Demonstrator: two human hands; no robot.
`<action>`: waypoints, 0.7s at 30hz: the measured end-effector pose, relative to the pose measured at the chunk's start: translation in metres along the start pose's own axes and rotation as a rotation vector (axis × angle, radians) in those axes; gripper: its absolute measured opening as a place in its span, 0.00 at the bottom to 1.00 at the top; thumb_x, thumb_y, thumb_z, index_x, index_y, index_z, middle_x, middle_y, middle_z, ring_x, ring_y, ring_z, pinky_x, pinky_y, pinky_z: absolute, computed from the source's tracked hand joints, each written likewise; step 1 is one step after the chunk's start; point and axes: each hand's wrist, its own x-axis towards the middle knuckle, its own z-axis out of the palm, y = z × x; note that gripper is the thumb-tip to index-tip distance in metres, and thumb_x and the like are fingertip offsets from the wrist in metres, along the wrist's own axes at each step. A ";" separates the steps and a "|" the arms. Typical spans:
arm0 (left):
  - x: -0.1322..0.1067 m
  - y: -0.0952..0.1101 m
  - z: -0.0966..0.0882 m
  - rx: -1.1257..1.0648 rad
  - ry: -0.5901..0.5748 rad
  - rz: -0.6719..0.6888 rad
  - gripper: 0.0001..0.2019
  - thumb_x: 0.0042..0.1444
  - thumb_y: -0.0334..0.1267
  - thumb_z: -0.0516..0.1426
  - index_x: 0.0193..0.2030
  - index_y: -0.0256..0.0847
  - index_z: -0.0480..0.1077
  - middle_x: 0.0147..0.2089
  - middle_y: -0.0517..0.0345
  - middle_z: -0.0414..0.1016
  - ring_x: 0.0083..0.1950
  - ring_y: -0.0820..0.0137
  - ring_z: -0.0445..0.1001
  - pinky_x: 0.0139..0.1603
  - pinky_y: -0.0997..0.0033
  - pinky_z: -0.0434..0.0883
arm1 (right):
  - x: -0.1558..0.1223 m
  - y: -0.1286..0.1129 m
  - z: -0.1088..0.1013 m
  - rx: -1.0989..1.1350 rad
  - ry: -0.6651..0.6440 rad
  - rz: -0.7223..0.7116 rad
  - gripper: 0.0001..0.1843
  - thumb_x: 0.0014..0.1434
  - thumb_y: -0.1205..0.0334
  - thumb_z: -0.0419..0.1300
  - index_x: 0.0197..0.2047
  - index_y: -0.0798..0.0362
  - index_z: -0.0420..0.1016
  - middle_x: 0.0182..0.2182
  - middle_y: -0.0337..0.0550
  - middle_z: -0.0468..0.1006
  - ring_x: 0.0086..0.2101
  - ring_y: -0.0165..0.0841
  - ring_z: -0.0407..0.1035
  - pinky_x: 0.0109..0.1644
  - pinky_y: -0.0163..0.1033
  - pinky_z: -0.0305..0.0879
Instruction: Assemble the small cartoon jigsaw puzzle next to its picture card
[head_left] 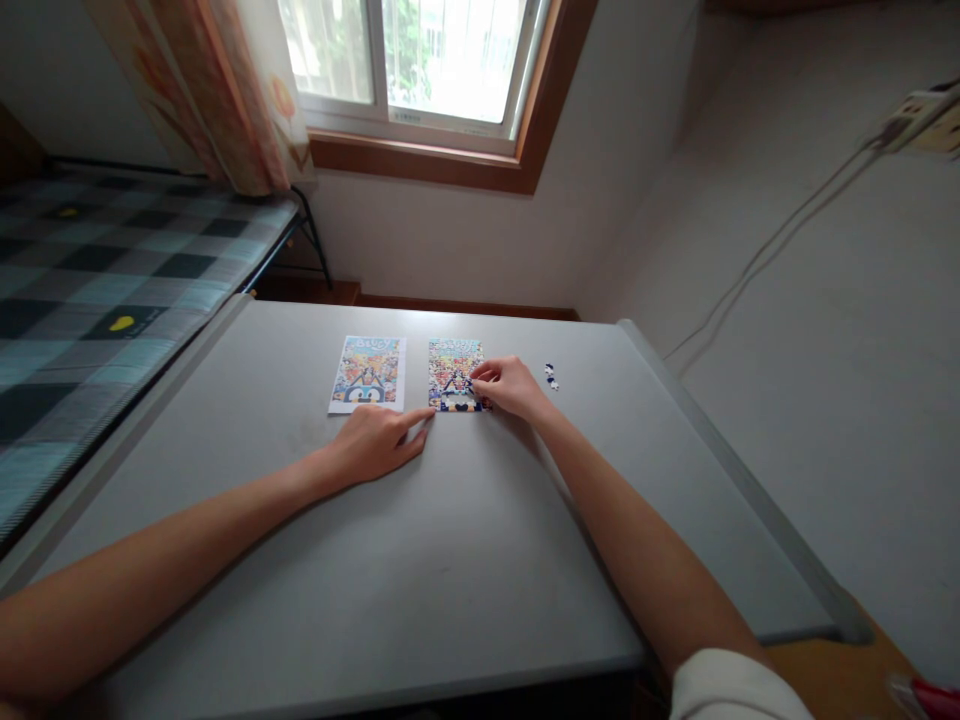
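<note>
A small colourful jigsaw puzzle (452, 368) lies flat on the grey table (420, 560), with a printed reference picture (367, 373) of the same kind just to its left. My right hand (508, 384) rests on the puzzle's lower right part, fingers curled in a pinch; what they hold is too small to make out. My left hand (375, 441) lies on the table below the picture, its index finger stretched out and touching the puzzle's lower left corner, the other fingers curled under. A few loose puzzle pieces (551, 376) lie to the right of my right hand.
A bed with a checked cover (97, 280) stands along the table's left side. A window (412, 60) with a curtain (225, 90) is behind. A white cable (780, 240) runs down the right wall from a socket strip (926, 118).
</note>
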 end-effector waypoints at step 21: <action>-0.001 -0.002 0.002 0.000 0.000 -0.002 0.18 0.61 0.45 0.51 0.55 0.50 0.72 0.24 0.60 0.76 0.25 0.68 0.74 0.28 0.73 0.62 | 0.005 0.009 -0.003 0.137 -0.111 -0.038 0.09 0.49 0.69 0.60 0.33 0.59 0.80 0.22 0.41 0.77 0.22 0.27 0.68 0.27 0.31 0.62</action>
